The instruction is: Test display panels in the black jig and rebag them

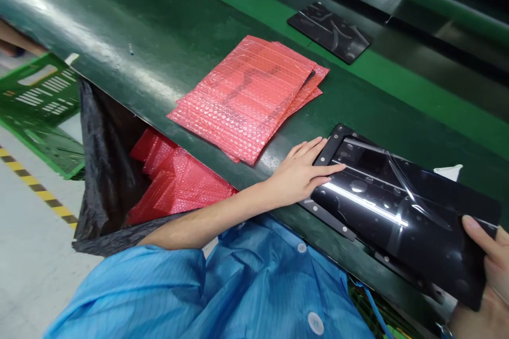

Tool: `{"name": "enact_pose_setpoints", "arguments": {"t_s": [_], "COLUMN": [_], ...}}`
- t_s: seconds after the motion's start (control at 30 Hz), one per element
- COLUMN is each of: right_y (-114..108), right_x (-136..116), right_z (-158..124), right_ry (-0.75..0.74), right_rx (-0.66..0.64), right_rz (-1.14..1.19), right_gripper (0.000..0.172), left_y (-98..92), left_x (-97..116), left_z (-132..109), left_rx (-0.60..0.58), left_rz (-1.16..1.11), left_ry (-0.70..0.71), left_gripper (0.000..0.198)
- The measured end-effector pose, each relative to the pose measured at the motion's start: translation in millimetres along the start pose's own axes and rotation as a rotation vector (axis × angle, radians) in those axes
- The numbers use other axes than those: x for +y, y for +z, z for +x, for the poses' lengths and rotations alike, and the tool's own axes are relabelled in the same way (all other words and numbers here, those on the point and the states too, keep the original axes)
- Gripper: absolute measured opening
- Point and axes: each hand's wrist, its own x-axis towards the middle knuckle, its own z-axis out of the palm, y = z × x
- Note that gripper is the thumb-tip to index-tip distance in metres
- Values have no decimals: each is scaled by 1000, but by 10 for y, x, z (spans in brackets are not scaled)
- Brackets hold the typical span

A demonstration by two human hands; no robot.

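Note:
A glossy black panel (369, 217), with loose clear film over its face, lies at the right over a black frame (330, 217) dotted with small round metallic spots. My left hand (298, 172) rests at the panel's left end, fingers stretched out and spread across the frame's edge and onto the glossy face. At the opposite end, my right hand (491, 254) grips the panel, thumb on top and the other fingers partly hidden beneath or cut off by the picture's edge. That end looks slightly raised. Beyond the panel, a small white piece (448, 172) shows.
Red bubble-wrap pouches (246, 95) are stacked on the green bench (159, 26), dark contents showing through. Another black panel (329, 32) lies farther back. Below the near edge, a black-lined bin (99, 169) holds more red pouches (178, 180), beside a green crate (43, 111).

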Motion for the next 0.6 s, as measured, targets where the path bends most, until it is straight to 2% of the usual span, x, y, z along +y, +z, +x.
{"name": "enact_pose_setpoints", "arguments": {"t_s": [0.13, 0.23, 0.5, 0.6], "right_y": [-21, -4, 98, 34], "right_x": [14, -11, -99, -59], "right_z": [49, 16, -64, 17], "right_ry": [-24, 23, 37, 74], "right_rx": [12, 4, 7, 43], "right_rz": [-58, -24, -24, -54], "right_gripper": [27, 23, 26, 28], "left_y": [21, 25, 43, 34], "left_x": [-6, -8, -41, -27], "left_z": [-1, 4, 5, 11], "left_rx": [11, 10, 35, 21], "left_rz": [15, 24, 25, 41], "left_ry": [30, 40, 62, 64], "left_gripper": [42, 43, 43, 43]}}
